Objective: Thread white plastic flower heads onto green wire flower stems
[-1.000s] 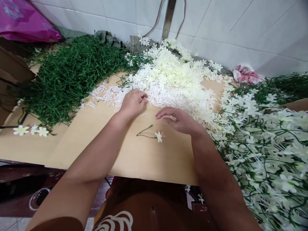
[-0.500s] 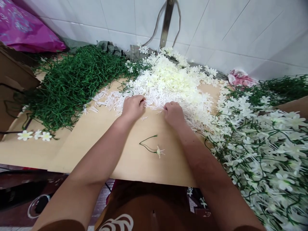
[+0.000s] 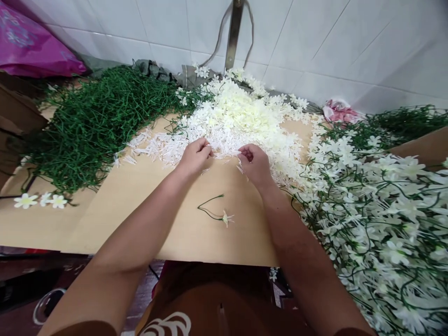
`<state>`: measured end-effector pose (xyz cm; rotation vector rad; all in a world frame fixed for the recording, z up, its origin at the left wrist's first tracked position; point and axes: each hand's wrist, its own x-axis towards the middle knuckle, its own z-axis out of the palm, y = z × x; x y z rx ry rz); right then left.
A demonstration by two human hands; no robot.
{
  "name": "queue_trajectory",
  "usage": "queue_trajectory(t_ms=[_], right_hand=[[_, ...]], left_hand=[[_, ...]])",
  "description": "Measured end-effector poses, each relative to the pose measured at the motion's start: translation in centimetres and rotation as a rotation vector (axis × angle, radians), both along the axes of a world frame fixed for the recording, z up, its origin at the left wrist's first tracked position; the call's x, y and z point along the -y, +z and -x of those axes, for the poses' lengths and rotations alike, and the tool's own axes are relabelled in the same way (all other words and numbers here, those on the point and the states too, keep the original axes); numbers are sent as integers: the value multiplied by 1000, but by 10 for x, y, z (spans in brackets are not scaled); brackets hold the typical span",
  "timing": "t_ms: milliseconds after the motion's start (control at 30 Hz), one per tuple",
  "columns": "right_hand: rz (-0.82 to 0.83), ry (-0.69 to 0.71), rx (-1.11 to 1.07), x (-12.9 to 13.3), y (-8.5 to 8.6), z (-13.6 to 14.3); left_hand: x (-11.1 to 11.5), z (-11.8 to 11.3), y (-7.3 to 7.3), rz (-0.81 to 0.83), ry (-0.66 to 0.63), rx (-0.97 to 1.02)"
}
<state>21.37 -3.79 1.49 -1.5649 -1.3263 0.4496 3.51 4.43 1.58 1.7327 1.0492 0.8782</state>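
Observation:
At the front edge of a heap of thin white artificial stamens (image 3: pixel 226 142), both my hands work apart from each other. My left hand (image 3: pixel 196 157) is closed, thumb and fingertips together among the stamens; whatever they pinch is too small to make out. My right hand (image 3: pixel 255 163) has curled fingers with white stamens at its thumb and fingertips. Between my forearms, one artificial flower on a bent green stem (image 3: pixel 210 213) lies on the cardboard (image 3: pixel 175 238). Behind the stamens rises a pile of loose white and pale yellow blossoms (image 3: pixel 245 109).
Green plastic stems (image 3: pixel 105 116) are heaped at the left, near three white flowers (image 3: pixel 45 199). Many stemmed white flowers (image 3: pixel 378 210) pile up on the right. A pink bag (image 3: pixel 35 44), a crumpled red-and-white cloth (image 3: pixel 341 112) and a tiled wall (image 3: pixel 297 42) stand behind.
My right hand's fingers have opened slightly from a tighter curl, and white stamens now show below its fingertips. My left hand stays nearly in place. The whole view has shifted slightly.

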Motion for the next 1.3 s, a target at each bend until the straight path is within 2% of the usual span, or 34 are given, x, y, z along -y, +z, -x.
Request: queue_trajectory(t_ms=[67, 167, 267, 400, 500, 700, 900, 1000, 1133, 1233, 1300], right_hand=[[-2, 31, -124, 1, -1, 0], [0, 62, -332, 2, -1, -2], [-24, 107, -439, 3, 1, -3], [-40, 166, -426, 6, 4, 1], [-68, 184, -363, 8, 5, 6], [-77, 265, -328, 10, 4, 14], [29, 348, -488, 4, -5, 14], [34, 366, -506, 2, -6, 12], [15, 370, -535, 0, -7, 10], [21, 366, -604, -3, -10, 8], [21, 312, -688, -5, -13, 5]], left_hand=[[1, 2, 2, -46, 20, -116], [3, 5, 7, -211, 125, -257], [8, 1, 9, -335, 114, -215], [21, -15, 8, -236, -69, -66], [32, -26, 8, -166, -137, 9], [35, -34, 13, 31, -66, 180], [34, -31, 12, -3, -70, 118], [33, -31, 9, 55, -97, 157], [32, -32, 6, 143, -134, 242], [29, -33, 5, 146, -145, 264], [27, -31, 5, 131, -146, 238]])
